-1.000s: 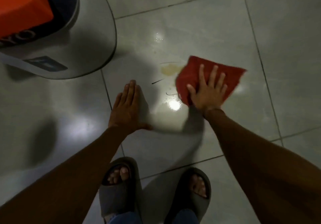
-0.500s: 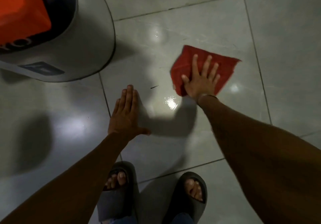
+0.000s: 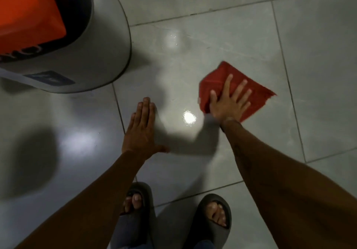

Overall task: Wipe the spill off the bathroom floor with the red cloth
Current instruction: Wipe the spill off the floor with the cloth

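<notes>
the yellowish puddle seen a second ago is gone; the right hand (image 3: 229, 102), fingers spread flat, presses the red cloth (image 3: 251, 94) on the tile right of the glare. left hand (image 3: 142, 131) braces open-palmed. likely nearly done.

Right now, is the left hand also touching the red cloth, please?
No, the left hand lies flat on bare floor tile, apart from the red cloth under the right hand.

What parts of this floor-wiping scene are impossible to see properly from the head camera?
- Floor under the red cloth: covered by the cloth and the right hand, so any remaining spill is hidden.
- Grey rounded bin and its orange box: cut off by the left and top edges.
- Blue label on the bin: too blurred to read.
- Cloth's right corner: motion-blurred.
</notes>
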